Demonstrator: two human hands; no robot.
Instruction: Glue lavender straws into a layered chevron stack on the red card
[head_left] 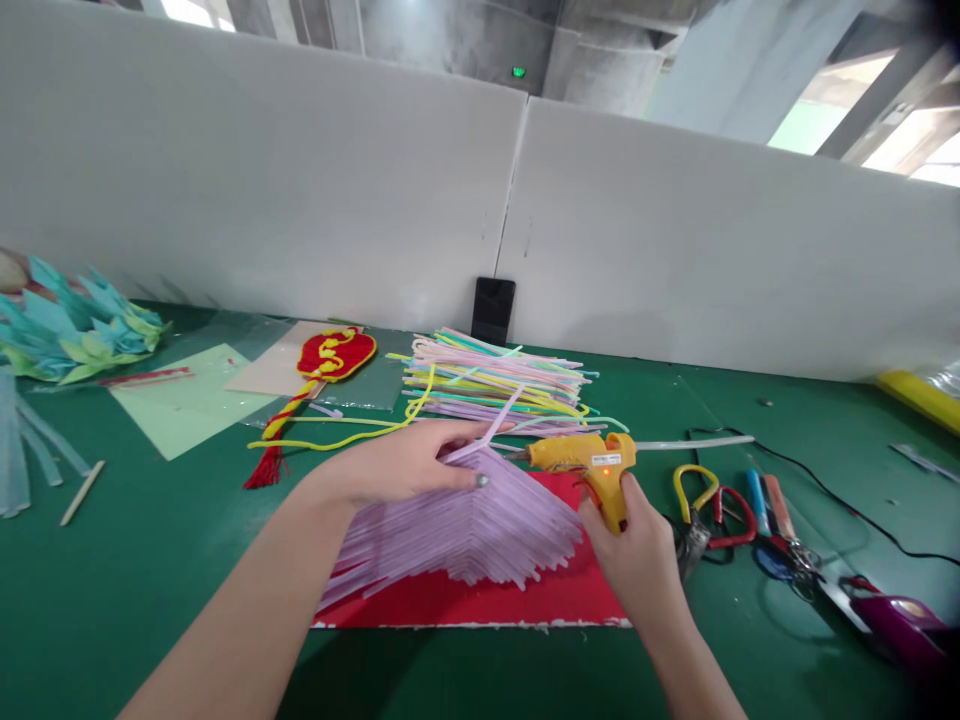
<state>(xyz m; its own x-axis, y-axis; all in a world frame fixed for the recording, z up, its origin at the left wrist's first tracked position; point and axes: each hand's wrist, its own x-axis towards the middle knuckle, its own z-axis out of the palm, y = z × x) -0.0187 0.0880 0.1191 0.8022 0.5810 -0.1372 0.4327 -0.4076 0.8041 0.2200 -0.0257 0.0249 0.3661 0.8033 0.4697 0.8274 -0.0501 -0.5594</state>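
My left hand rests on top of a fan-shaped piece made of lilac pipe cleaners, pinching a bent lilac pipe cleaner at its peak. The piece lies on a red felt sheet. My right hand grips the handle of a yellow hot glue gun, whose nozzle points left at the peak of the lilac piece, close to my left fingers. A clear glue stick sticks out of the gun's back.
A heap of pastel pipe cleaners lies behind. A red and yellow ornament with a tassel and a light green sheet lie at left. Scissors, pens, a black cable and a purple tool lie at right.
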